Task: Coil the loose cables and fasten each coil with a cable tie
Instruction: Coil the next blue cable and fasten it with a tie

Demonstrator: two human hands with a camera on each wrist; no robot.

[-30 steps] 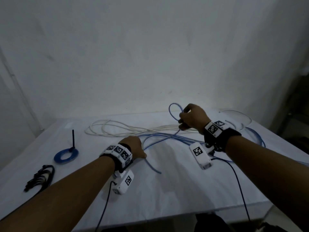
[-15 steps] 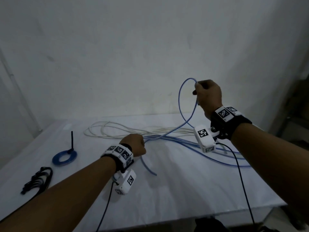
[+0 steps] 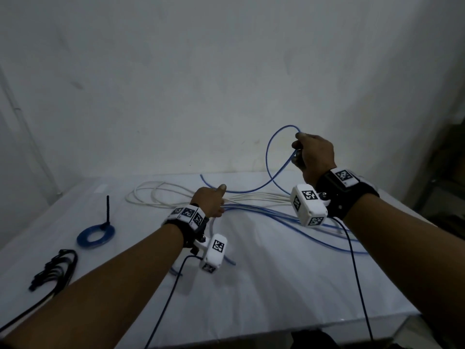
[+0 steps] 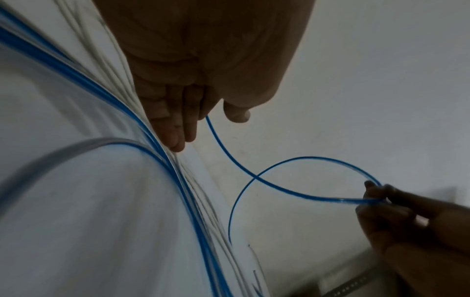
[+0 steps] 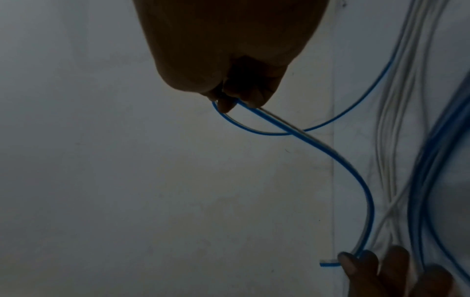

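Forming the first loop of the blue cable point(image 3: 270, 157) above the worktop point(image 3: 276, 285).

Our right hand point(image 3: 314, 157) is raised, fingers pinched together on the blue cable where it crosses itself, so that a loop stands up from the grip; we judge this hold keeps the loop from springing open. Our left hand point(image 3: 210, 201) sits low on the worktop, fingers curled round the same cable nearer its free end, probably to anchor it and feed slack. The rest of the blue cable trails across the worktop beside the loose white cable point(image 3: 161, 195), both still uncoiled. At the left lie a blue coil point(image 3: 95, 234) already bound with a black tie, and a bundle of black cable ties point(image 3: 56, 269), kept within reach for fastening.
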